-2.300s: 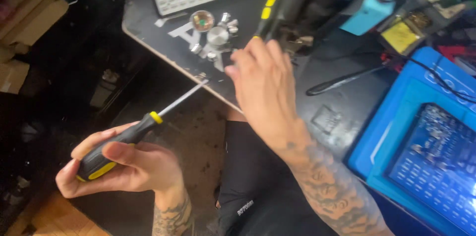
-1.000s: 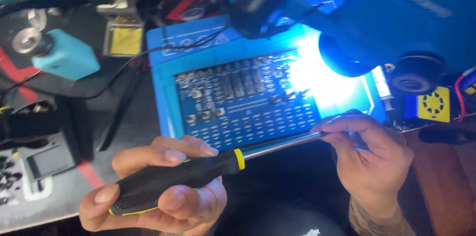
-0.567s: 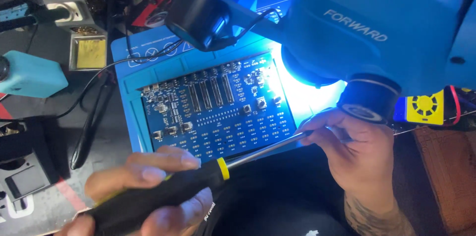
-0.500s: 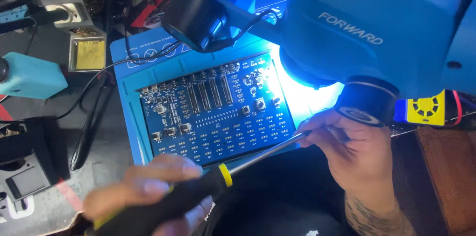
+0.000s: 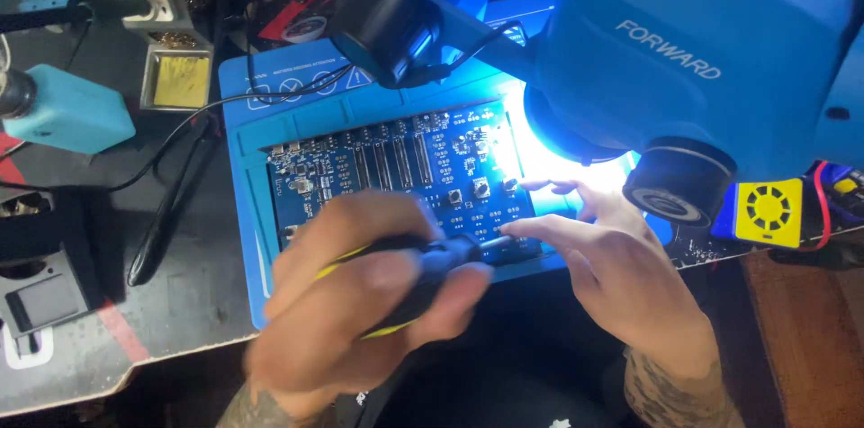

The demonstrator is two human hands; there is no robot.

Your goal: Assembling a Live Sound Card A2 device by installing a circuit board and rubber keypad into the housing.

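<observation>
The left hand [image 5: 360, 302] is curled tight around the black and yellow handle of a screwdriver [image 5: 423, 270], low in the middle of the view; the hand looks blurry. The metal end of the screwdriver points toward 2 o'clock and sits over the near edge of a blue circuit board [image 5: 396, 171]. The right hand [image 5: 621, 270] is at 3 o'clock from the left one. Its fingers are spread open and hold nothing, and one fingertip touches the screwdriver's metal end by the board's edge. The board lies on a blue mat [image 5: 297, 95]. A big blue microscope [image 5: 702, 41] hangs over the board at 1 o'clock and shines a bright light on it. A yellow sponge tray [image 5: 180, 81] sits at 10 o'clock.
</observation>
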